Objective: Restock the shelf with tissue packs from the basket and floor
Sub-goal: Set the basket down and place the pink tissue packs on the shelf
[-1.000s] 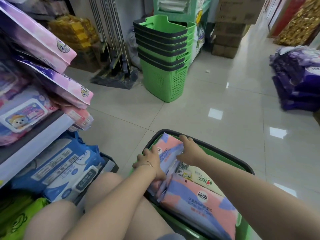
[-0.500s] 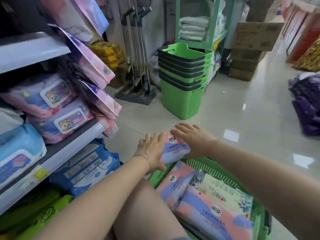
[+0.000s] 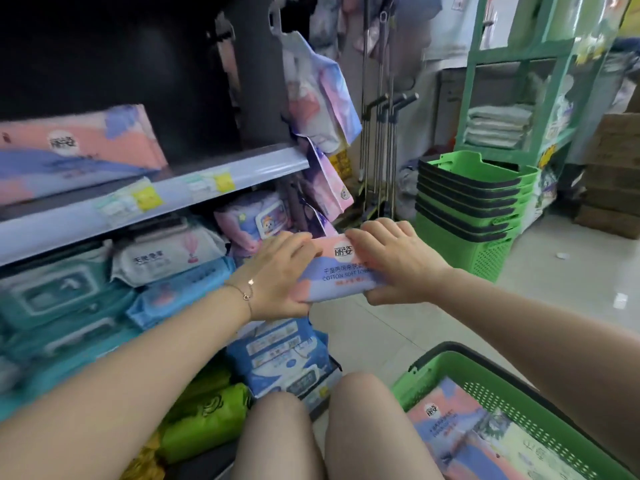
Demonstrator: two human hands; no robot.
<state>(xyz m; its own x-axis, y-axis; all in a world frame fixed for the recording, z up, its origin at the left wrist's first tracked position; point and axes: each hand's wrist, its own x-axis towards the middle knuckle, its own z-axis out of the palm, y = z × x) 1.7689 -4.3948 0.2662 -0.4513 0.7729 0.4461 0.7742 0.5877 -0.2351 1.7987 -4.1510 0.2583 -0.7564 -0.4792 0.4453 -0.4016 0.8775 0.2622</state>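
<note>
There's a dark open gap on the upper shelf (image 3: 173,199), upper centre of the frame, right of the pink pack (image 3: 79,150) lying there. Just beside it, hanging pouches (image 3: 318,98) crowd the shelf end. Below, wipes packs (image 3: 166,258) jam every slot. Bare floor (image 3: 381,327) runs to the stacked green baskets (image 3: 471,209), centre right.

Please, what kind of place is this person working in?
Most likely a small shop: a shelf rail with price labels, wet-wipe packs stacked below it, and a stack of green shopping baskets on the tiled floor.

Glossy plastic-wrapped tissue pack (image 3: 341,271), perforated green plastic basket (image 3: 491,396), shiny tiled floor (image 3: 540,306).
</note>
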